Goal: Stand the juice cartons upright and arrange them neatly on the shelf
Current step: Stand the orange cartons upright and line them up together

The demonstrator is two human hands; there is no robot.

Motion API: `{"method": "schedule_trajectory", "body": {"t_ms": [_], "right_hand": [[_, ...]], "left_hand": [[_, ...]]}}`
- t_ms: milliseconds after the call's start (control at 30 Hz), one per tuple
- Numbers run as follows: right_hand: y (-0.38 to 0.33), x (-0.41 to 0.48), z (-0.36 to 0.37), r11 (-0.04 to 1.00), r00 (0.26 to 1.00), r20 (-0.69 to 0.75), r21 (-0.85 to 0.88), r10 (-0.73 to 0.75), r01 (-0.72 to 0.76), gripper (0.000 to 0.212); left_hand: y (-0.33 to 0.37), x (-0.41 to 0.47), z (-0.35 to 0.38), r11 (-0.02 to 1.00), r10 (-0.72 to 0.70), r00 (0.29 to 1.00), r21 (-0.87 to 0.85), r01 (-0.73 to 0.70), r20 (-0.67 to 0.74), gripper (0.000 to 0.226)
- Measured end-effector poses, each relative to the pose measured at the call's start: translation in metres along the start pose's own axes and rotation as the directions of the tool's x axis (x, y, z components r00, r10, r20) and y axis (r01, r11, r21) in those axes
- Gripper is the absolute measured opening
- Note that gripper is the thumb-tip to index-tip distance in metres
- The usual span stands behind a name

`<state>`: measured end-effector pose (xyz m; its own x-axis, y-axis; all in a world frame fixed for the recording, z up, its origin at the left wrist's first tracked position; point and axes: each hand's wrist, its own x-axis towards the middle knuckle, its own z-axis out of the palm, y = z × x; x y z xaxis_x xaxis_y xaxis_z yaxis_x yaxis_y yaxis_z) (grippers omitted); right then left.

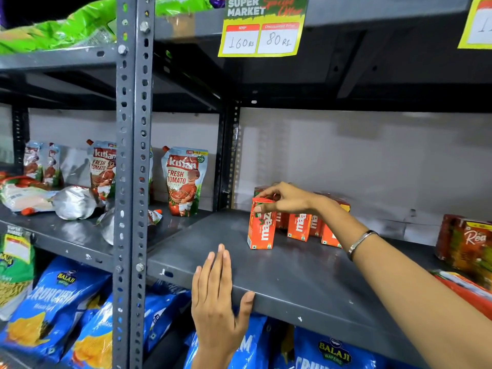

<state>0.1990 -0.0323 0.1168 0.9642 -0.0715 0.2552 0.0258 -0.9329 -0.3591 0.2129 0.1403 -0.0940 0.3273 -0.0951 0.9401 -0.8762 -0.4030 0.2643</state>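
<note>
An orange Maaza juice carton (261, 230) stands upright on the grey metal shelf (292, 283). My right hand (285, 199) pinches its top edge. Behind and to the right, several more orange cartons (299, 226) stand in a row, partly hidden by my right forearm. My left hand (215, 296) lies flat on the shelf's front edge, fingers together, thumb over the lip, holding nothing.
Red Real juice packs (468, 241) sit at the shelf's right end. A slotted grey upright post (131, 182) divides the bays. Ketchup pouches (185, 179) fill the left bay. Blue Balaji chip bags (66, 302) lie below. A price sign (262, 27) hangs above.
</note>
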Motion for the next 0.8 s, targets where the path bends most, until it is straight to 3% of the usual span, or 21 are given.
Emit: {"method": "schedule_trajectory", "body": {"t_ms": [100,233,500,667,800], "right_hand": [[0.003,-0.001,0.001,0.999,1.000,-0.005,0.049,-0.001,0.001,0.033],[0.003,-0.002,0.003,1.000,0.996,-0.089,-0.008,-0.003,0.002,0.044],[0.003,0.000,0.008,0.998,0.997,-0.075,0.063,0.031,-0.026,0.043],[0.003,-0.012,0.005,0.997,0.998,-0.011,0.047,0.064,-0.064,0.065],[0.020,-0.049,-0.018,0.984,0.988,-0.012,0.093,0.154,-0.152,0.062]], "left_hand": [[-0.001,-0.001,0.000,1.000,-0.002,1.000,0.003,0.002,0.001,0.064],[0.000,-0.001,0.001,1.000,-0.013,1.000,0.005,0.013,0.011,0.064],[0.002,0.000,-0.001,1.000,-0.006,1.000,0.015,0.006,0.002,0.063],[0.004,0.001,-0.002,1.000,-0.005,1.000,0.024,0.005,-0.003,0.063],[0.007,0.001,-0.002,0.998,-0.052,0.998,0.019,0.052,-0.020,0.064]]}}
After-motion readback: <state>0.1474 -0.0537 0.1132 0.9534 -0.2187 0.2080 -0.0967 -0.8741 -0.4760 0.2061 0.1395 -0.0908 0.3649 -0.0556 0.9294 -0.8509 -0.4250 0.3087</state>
